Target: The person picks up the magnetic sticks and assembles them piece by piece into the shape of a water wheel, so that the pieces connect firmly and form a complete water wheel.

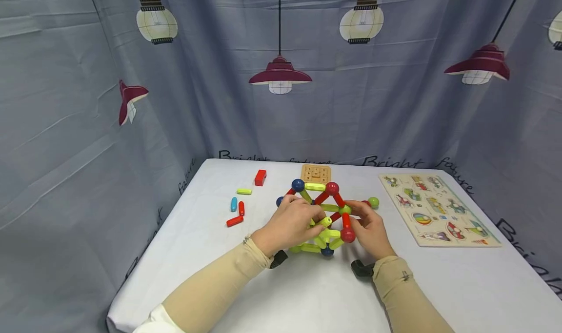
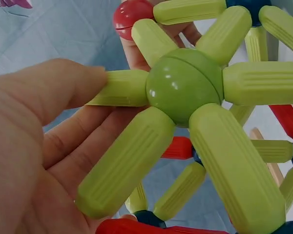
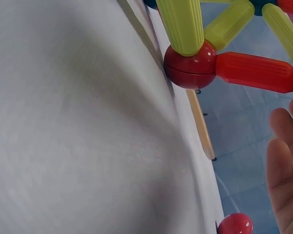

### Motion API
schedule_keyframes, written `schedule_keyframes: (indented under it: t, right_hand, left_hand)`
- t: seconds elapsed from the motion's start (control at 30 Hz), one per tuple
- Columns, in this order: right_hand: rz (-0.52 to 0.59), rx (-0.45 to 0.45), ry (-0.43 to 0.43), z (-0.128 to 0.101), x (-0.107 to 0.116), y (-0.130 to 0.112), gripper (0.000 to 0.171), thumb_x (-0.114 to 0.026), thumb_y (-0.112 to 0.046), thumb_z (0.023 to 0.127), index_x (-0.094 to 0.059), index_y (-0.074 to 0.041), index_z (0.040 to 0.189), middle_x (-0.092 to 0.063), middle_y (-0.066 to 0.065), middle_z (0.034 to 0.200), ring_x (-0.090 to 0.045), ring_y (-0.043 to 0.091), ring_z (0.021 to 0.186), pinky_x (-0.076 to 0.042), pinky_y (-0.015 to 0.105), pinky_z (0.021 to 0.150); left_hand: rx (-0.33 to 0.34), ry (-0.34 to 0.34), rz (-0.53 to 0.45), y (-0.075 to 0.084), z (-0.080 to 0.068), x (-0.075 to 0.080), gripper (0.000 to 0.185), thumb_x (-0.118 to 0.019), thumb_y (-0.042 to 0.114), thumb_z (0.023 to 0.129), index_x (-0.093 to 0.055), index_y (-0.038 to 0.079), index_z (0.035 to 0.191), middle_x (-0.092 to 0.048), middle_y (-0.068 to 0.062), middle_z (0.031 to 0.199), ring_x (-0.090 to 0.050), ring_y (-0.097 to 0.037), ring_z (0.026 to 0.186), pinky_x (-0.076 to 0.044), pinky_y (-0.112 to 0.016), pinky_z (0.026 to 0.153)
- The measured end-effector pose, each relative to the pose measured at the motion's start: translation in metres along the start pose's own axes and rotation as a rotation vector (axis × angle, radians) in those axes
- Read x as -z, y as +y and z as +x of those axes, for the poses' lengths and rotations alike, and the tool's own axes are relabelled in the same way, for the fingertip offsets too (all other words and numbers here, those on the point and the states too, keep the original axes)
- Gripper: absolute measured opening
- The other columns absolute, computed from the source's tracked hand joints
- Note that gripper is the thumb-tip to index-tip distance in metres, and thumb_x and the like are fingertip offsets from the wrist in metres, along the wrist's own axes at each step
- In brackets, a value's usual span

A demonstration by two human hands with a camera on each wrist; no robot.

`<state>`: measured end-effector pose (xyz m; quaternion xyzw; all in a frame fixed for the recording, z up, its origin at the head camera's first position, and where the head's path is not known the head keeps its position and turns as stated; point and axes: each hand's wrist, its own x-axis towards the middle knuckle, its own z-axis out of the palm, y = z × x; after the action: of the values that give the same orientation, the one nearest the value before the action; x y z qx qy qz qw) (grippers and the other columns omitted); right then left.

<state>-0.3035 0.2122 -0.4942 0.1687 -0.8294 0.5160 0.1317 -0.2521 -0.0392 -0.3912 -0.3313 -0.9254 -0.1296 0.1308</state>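
Both hands are on a frame of magnetic building rods and balls [image 1: 332, 187] on the table. My left hand [image 1: 291, 225] pinches a yellow-green rod [image 2: 124, 87] between thumb and fingers. That rod meets a green ball [image 2: 185, 87] from which several other yellow-green rods fan out. At the frame's right side, my right hand [image 1: 369, 229] holds it, fingertips at a green ball [image 1: 345, 209] and thumb beside a red ball [image 1: 348, 235]. In the right wrist view, a red rod [image 3: 256, 72] joins a red ball to the green one at the fingertips.
Loose red rods [image 1: 234, 221], a blue rod [image 1: 233, 204], a yellow-green rod [image 1: 244, 191] and a red block [image 1: 260, 177] lie left. A wooden number board [image 1: 316, 173] lies behind the frame. Right are a loose green ball [image 1: 373, 202] and a picture puzzle board [image 1: 439, 208].
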Motion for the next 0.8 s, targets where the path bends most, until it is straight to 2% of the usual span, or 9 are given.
schedule_keyframes:
  t: [0.13,0.23,0.33,0.4,0.47,0.53,0.6,0.63,0.8]
  right_hand:
    - [-0.002,-0.015,0.006,0.0,-0.002,-0.002,0.041,-0.057,0.003,0.1,-0.059,-0.007,0.139,-0.062,0.014,0.136,-0.061,0.019,0.117,-0.05,0.016,0.089]
    - [0.012,-0.023,0.002,0.0,-0.003,-0.002,0.042,-0.057,0.003,0.099,-0.06,-0.011,0.139,-0.063,0.012,0.135,-0.061,0.021,0.118,-0.051,0.018,0.089]
    - [0.019,-0.024,-0.004,0.0,-0.003,-0.002,0.042,-0.057,0.002,0.099,-0.061,-0.013,0.138,-0.064,0.01,0.136,-0.062,0.025,0.118,-0.052,0.019,0.088]
    - [0.021,-0.021,-0.003,0.0,-0.002,-0.001,0.041,-0.057,0.001,0.099,-0.061,-0.013,0.138,-0.064,0.01,0.136,-0.062,0.026,0.119,-0.052,0.02,0.088]
    - [0.019,-0.026,0.006,0.0,-0.001,-0.002,0.041,-0.057,-0.001,0.1,-0.061,-0.014,0.138,-0.064,0.01,0.135,-0.062,0.027,0.12,-0.052,0.02,0.088]
    - [0.009,-0.032,0.016,0.001,0.001,-0.002,0.04,-0.058,-0.001,0.1,-0.061,-0.014,0.138,-0.064,0.01,0.134,-0.062,0.027,0.12,-0.051,0.019,0.087]
    - [-0.003,-0.04,0.017,0.001,0.002,-0.003,0.04,-0.058,-0.003,0.1,-0.061,-0.015,0.138,-0.065,0.009,0.133,-0.061,0.027,0.12,-0.051,0.019,0.087]
    - [-0.006,-0.045,0.017,0.002,0.002,-0.004,0.04,-0.058,-0.003,0.1,-0.061,-0.015,0.138,-0.065,0.008,0.133,-0.061,0.026,0.12,-0.051,0.018,0.087]
    - [-0.012,-0.036,-0.003,0.0,0.001,-0.004,0.042,-0.059,-0.002,0.1,-0.06,-0.016,0.139,-0.066,0.005,0.132,-0.061,0.015,0.117,-0.052,0.018,0.085]
  left_hand:
    - [0.002,-0.005,-0.031,-0.004,-0.004,0.0,0.019,-0.072,0.041,0.096,-0.074,0.028,0.11,-0.075,0.019,0.098,-0.062,-0.009,0.102,-0.039,-0.041,0.101]
    - [0.048,0.075,-0.098,-0.017,-0.013,0.009,0.029,-0.072,0.044,0.096,-0.074,0.024,0.116,-0.076,0.013,0.102,-0.066,-0.01,0.1,-0.042,-0.042,0.098]
    - [0.181,0.236,-0.079,-0.048,-0.03,0.02,0.025,-0.07,0.037,0.098,-0.074,0.019,0.115,-0.077,0.006,0.1,-0.07,-0.014,0.091,-0.049,-0.041,0.088]
    - [0.326,0.266,-0.008,-0.075,-0.047,0.023,0.018,-0.07,0.03,0.099,-0.074,0.015,0.11,-0.076,0.002,0.094,-0.069,-0.018,0.082,-0.052,-0.041,0.077]
    - [0.478,0.162,0.038,-0.102,-0.064,0.02,0.018,-0.071,0.025,0.097,-0.072,0.012,0.11,-0.072,-0.003,0.093,-0.066,-0.02,0.078,-0.053,-0.04,0.07]
    - [0.595,-0.018,0.045,-0.126,-0.082,0.013,0.026,-0.075,0.022,0.094,-0.069,0.008,0.115,-0.068,-0.007,0.096,-0.063,-0.023,0.078,-0.054,-0.041,0.068]
    - [0.671,-0.166,0.001,-0.145,-0.098,0.002,0.037,-0.079,0.02,0.09,-0.066,0.007,0.122,-0.065,-0.01,0.102,-0.061,-0.024,0.082,-0.054,-0.042,0.072]
    - [0.697,-0.207,-0.029,-0.152,-0.103,-0.004,0.041,-0.08,0.02,0.088,-0.066,0.007,0.124,-0.064,-0.011,0.104,-0.06,-0.024,0.083,-0.055,-0.043,0.074]
    - [0.712,-0.204,-0.05,-0.166,-0.118,-0.025,0.041,-0.083,0.027,0.087,-0.067,0.013,0.121,-0.062,-0.005,0.098,-0.058,-0.02,0.081,-0.053,-0.038,0.072]
